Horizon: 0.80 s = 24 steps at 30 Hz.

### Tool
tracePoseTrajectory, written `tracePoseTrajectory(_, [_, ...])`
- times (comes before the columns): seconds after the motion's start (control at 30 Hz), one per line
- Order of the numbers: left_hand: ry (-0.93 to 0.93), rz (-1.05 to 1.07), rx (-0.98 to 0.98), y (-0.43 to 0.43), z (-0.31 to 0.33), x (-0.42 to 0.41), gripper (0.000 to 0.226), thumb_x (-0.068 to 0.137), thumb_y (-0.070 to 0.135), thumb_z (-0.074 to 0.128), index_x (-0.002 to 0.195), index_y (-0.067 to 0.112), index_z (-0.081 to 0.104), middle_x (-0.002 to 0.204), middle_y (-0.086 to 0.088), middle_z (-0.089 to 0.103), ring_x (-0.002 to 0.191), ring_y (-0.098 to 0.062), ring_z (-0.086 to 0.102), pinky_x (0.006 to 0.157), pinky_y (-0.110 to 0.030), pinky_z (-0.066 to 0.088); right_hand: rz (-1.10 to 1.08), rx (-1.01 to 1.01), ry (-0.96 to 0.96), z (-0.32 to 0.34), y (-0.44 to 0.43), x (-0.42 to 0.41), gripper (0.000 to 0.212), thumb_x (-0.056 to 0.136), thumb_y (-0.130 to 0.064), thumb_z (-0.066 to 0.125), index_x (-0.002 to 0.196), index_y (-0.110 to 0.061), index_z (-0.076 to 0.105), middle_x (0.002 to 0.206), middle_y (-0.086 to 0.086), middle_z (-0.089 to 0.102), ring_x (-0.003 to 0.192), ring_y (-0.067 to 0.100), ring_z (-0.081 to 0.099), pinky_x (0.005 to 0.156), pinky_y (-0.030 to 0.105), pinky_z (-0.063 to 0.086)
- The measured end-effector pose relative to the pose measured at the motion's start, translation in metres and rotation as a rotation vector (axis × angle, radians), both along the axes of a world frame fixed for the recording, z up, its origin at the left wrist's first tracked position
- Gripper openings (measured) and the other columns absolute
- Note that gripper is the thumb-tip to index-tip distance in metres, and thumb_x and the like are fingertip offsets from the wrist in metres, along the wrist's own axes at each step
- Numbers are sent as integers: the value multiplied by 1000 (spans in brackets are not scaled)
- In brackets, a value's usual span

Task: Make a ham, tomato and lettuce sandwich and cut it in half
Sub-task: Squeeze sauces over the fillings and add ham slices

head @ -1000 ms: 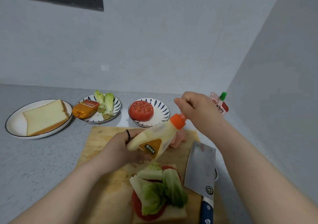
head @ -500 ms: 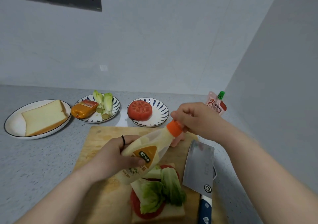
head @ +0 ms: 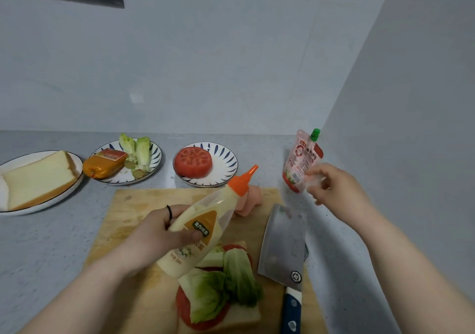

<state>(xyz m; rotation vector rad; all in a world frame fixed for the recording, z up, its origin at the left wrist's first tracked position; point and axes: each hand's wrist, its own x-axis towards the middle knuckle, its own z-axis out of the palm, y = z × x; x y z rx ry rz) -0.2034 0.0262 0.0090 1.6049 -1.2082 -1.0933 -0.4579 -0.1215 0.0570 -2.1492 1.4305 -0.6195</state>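
Over the wooden cutting board (head: 133,205), my left hand (head: 159,233) grips a squeeze bottle (head: 200,225) of pale sauce round its middle, fingers and thumb curled. Its orange nozzle (head: 244,179) tilts up and to the right. Half a second ago my right hand (head: 336,192) was closed on that nozzle. Now it has pulled off to the right, in front of a red pouch (head: 300,164) standing by the wall. It is blurred, so I cannot tell whether its fingers hold anything.

Under the bottle's base lies the open sandwich (head: 218,290): bread, tomato, lettuce on top, at the board's near edge. A cleaver (head: 282,243) lies flat just right of it, handle toward me. Pink ham (head: 250,200) sits behind the bottle, partly hidden. Beyond the board, a cut tomato (head: 192,161), lettuce stalks (head: 138,151) and a bread slice (head: 38,177) each rest on plates.
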Motion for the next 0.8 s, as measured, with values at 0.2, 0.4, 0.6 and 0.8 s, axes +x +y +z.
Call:
tracePoseTrajectory(0.2, [21,20,39,-15,-7,-17,23,78,7,65,86,28,65,72,14,72,60,-6,68,44,-12,47,-258,85,227,-87,-25,-66,12,85,-1,50,91,-3,60,96,17,66,77,22,50,63,24,30])
tracePoseTrajectory(0.4, [54,31,72,-32,-12,-34,17,77,9,66,87,23,67,73,4,74,61,-13,69,46,-18,49,-262,125,266,-123,-31,-77,10,86,-4,50,82,-13,54,96,16,65,82,23,54,65,23,31])
tracePoseTrajectory(0.6, [66,81,87,-42,-15,-42,7,80,15,64,85,19,67,73,0,73,60,-16,69,48,-20,49,-241,129,231,-128,-33,-80,24,88,-13,55,111,-9,61,118,10,58,98,21,55,77,20,35])
tracePoseTrajectory(0.8, [164,100,101,-39,-8,-46,12,85,17,56,86,17,68,75,-3,74,63,-19,69,49,-22,53,-337,-141,147,-92,-9,-73,49,81,-12,64,128,-8,49,128,15,48,117,30,44,93,34,37])
